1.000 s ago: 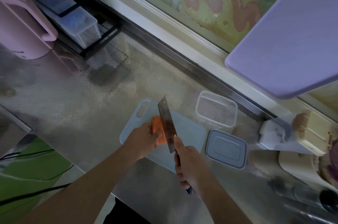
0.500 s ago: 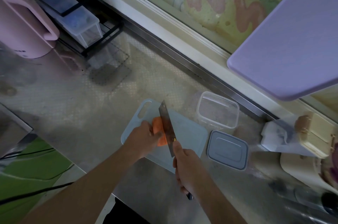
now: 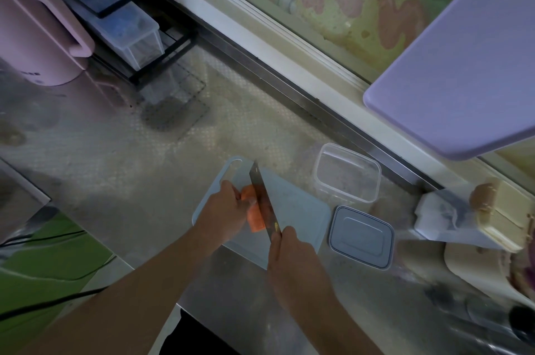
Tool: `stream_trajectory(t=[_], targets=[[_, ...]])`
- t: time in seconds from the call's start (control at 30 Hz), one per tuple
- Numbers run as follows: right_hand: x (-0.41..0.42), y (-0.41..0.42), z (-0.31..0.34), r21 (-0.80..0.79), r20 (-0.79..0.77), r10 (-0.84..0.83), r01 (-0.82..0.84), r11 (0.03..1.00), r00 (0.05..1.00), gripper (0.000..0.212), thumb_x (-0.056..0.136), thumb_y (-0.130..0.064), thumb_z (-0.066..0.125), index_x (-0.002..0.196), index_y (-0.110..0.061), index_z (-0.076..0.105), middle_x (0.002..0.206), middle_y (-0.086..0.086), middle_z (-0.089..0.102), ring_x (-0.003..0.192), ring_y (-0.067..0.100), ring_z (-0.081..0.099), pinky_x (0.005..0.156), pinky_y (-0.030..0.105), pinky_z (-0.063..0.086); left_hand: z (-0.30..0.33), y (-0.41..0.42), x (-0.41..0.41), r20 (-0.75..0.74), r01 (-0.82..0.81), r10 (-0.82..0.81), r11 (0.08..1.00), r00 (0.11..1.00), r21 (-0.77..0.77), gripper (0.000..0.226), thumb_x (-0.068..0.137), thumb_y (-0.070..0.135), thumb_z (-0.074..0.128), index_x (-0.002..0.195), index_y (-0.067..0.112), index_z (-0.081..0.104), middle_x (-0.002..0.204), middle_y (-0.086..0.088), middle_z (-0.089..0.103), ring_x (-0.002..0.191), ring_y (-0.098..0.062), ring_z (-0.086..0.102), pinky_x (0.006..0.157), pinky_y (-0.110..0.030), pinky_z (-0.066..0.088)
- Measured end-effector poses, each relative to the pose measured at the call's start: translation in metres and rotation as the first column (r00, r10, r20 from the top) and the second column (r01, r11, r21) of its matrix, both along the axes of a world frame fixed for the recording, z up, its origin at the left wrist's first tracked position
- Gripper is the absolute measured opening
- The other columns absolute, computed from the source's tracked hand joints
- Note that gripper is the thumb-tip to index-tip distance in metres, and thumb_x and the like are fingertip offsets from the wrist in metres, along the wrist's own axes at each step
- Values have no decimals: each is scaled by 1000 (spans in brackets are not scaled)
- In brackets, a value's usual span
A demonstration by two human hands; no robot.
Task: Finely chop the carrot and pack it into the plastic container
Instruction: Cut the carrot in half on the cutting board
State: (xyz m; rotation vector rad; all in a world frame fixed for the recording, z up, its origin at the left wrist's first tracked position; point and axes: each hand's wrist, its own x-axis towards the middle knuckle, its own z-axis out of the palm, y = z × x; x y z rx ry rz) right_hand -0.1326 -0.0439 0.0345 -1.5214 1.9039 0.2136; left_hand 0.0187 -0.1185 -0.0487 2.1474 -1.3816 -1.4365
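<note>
An orange carrot piece (image 3: 252, 211) lies on a pale blue cutting board (image 3: 295, 209) on the counter. My left hand (image 3: 224, 214) holds the carrot down from the left, fingers curled over it. My right hand (image 3: 292, 256) grips the handle of a cleaver (image 3: 262, 195) whose blade stands on edge against the carrot's right side. An empty clear plastic container (image 3: 347, 173) stands just right of the board, and its grey lid (image 3: 362, 236) lies flat in front of it.
A pink kettle (image 3: 37, 33) and a black wire rack with a clear box (image 3: 127, 27) stand at the back left. A purple board (image 3: 463, 65) juts in at upper right. Cream boxes (image 3: 503, 218) crowd the right edge. The window ledge runs behind.
The cleaver blade has shifted slightly along the carrot, and my left hand has stayed on the carrot. The view has drifted a little.
</note>
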Motion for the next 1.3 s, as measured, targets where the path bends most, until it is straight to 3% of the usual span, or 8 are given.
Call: stream_trajectory(t=[0.33, 0.53, 0.67, 0.77, 0.93, 1.0, 1.13, 1.3], targets=[[5, 0, 3, 57, -20, -93, 94, 994, 995, 30, 110, -42, 27, 85, -26, 34, 73, -9, 51, 57, 3, 48, 45, 20, 26, 0, 0, -1, 12, -13, 13, 1000, 1000, -13, 33, 97, 51, 66, 99, 22, 51, 91, -1, 71, 86, -22, 70, 83, -47, 59], [10, -15, 3, 106, -21, -145, 147, 983, 989, 23, 109, -37, 32, 97, -20, 42, 81, -7, 49, 73, 14, 53, 55, 28, 36, 1, -5, -2, -8, -29, 29, 1000, 1000, 6, 32, 96, 44, 71, 103, 19, 52, 94, -2, 69, 84, -15, 64, 71, -34, 50], [8, -24, -2, 113, -71, -73, 81, 990, 995, 21, 107, -28, 35, 108, -14, 51, 85, -5, 44, 78, 16, 48, 67, 29, 39, 1, -5, -2, -55, -54, 55, 998, 997, 10, 32, 95, 42, 74, 98, 20, 50, 91, -6, 68, 80, -26, 69, 78, -47, 60], [6, -32, -2, 134, -102, 0, 14, 991, 995, 24, 106, -25, 37, 114, -12, 55, 80, -9, 36, 71, 12, 44, 61, 26, 36, 4, -5, -2, -61, -48, 49, 999, 997, 8, 33, 95, 42, 73, 95, 22, 48, 91, -6, 68, 77, -29, 69, 78, -50, 61], [5, -42, 0, 157, -53, -69, 77, 985, 996, 21, 107, -31, 39, 104, -14, 50, 85, -4, 49, 71, 12, 47, 65, 27, 40, 8, -6, -2, -38, -26, 26, 1000, 999, 8, 33, 96, 41, 73, 94, 21, 47, 90, -7, 66, 76, -29, 69, 78, -52, 61], [10, -42, -5, 158, -45, -51, 57, 986, 998, 17, 106, -30, 40, 103, -16, 49, 93, -1, 55, 71, 11, 49, 59, 25, 39, 8, -3, -2, -40, -23, 24, 999, 999, 22, 32, 96, 41, 72, 95, 22, 47, 89, -6, 67, 76, -27, 69, 78, -50, 62], [12, -29, -12, 119, -33, -176, 179, 977, 984, 18, 107, -34, 39, 97, -19, 41, 81, -7, 45, 73, 12, 51, 66, 31, 44, 8, 0, -5, -47, -30, 31, 999, 998, 23, 32, 96, 40, 73, 100, 20, 49, 91, -3, 67, 76, -21, 66, 72, -41, 59], [10, -15, -19, 90, 3, -203, 202, 975, 979, 14, 107, -29, 39, 105, -17, 45, 91, -2, 55, 78, 14, 58, 67, 31, 55, 11, 0, -12, -20, -59, 59, 998, 998, 9, 31, 96, 35, 73, 108, 16, 52, 89, 0, 63, 76, -12, 60, 60, -25, 43]])
